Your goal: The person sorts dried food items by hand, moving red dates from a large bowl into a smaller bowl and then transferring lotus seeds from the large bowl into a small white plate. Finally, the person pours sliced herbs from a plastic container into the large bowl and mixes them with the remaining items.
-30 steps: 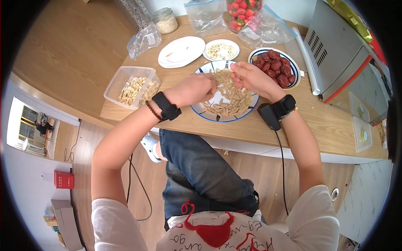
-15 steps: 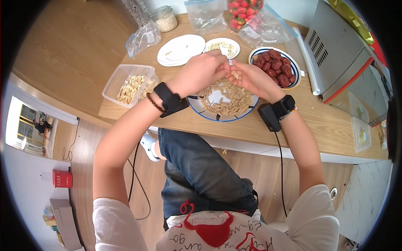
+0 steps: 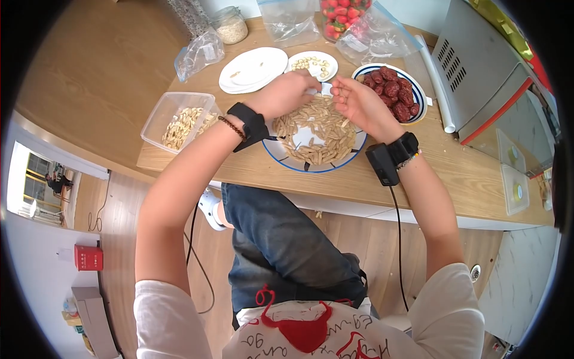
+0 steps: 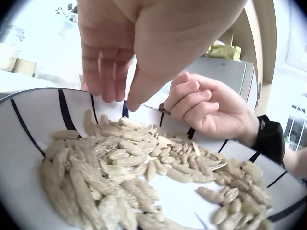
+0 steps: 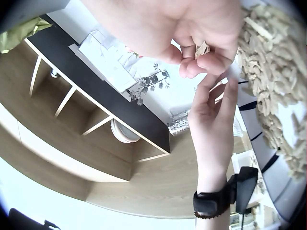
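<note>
A blue-rimmed plate (image 3: 308, 137) holds many long tan pods (image 3: 326, 128). Above its far edge the left hand (image 3: 287, 96) hangs palm down. In the left wrist view that hand's fingers (image 4: 109, 88) point down, thumb a little apart, nothing visible between them. Just right of it, over the plate's far right side, is the right hand (image 3: 363, 107), palm turned up and fingers curled. A small tan piece (image 5: 202, 49) lies held in the right hand's fingers (image 5: 192, 67) in the right wrist view. The two hands' fingertips are close; whether they touch cannot be told.
Left of the plate stands a clear tub (image 3: 156, 122) with pale pieces. Behind are white plates (image 3: 254, 66), a small dish (image 3: 327, 73) of pale round pieces, plastic bags, a jar (image 3: 230, 27) and strawberries (image 3: 341, 12). Red dates (image 3: 391, 90) fill a bowl at right, near a grey appliance (image 3: 478, 66).
The left hand rose from over the pods to meet the right hand's fingers, then drew slightly left. The right hand stays near the same place, its fingers now a little more raised.
</note>
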A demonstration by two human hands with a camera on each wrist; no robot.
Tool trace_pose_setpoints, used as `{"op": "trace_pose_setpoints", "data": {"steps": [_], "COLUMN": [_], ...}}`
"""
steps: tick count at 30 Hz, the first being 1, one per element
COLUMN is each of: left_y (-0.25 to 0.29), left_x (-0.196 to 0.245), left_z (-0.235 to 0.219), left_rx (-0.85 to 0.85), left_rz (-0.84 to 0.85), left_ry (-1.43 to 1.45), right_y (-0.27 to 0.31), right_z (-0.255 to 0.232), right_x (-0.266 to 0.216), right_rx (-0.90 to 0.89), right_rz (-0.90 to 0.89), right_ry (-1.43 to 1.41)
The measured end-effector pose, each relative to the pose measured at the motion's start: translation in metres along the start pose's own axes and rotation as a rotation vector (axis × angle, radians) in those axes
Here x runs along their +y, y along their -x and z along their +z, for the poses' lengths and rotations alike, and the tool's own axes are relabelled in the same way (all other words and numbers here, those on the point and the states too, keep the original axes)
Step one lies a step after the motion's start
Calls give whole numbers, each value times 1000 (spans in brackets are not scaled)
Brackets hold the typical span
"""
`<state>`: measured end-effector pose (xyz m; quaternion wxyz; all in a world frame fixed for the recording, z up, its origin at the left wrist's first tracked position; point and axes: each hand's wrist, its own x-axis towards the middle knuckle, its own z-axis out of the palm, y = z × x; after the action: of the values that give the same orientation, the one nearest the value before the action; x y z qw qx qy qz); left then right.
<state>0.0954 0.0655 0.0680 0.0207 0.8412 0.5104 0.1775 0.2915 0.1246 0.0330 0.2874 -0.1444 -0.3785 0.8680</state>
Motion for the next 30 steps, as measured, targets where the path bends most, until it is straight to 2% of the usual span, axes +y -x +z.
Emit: {"op": "trace_pose_setpoints", "data": {"steps": [1, 4, 7, 10, 16, 19, 22, 25, 28, 30], "left_y": [-2, -5, -6, -11, -8, -3, 0, 5, 2, 1], "left_x": [1, 7, 12, 10, 11, 8, 4, 1, -5, -1], "left_z": [3, 11, 9, 1, -6, -5, -5, -1, 2, 1], "left_rx": [-26, -131, -171, -303, -461, -466, -438, -318, -286, -348], "left_rz": [52, 67, 3, -100, -300, -297, -178, -192, -304, -231], "left_ry": [-8, 34, -65, 41, 147, 207, 189, 305, 454, 300], "right_y": [0, 2, 2, 2, 2, 2, 1, 2, 1, 1], "right_z": [0, 5, 4, 4, 3, 5, 4, 4, 5, 5], "right_x": [0, 0, 0, 1, 2, 3, 3, 3, 4, 4], "right_rx": [2, 17, 20, 7, -9, 4, -2, -21, -14, -7], "right_rz": [-1, -4, -9, -8, -11, -14, -12, -7, -15, -20], "right_ry": [1, 20, 55, 82, 110, 130, 138, 141, 138, 137]}}
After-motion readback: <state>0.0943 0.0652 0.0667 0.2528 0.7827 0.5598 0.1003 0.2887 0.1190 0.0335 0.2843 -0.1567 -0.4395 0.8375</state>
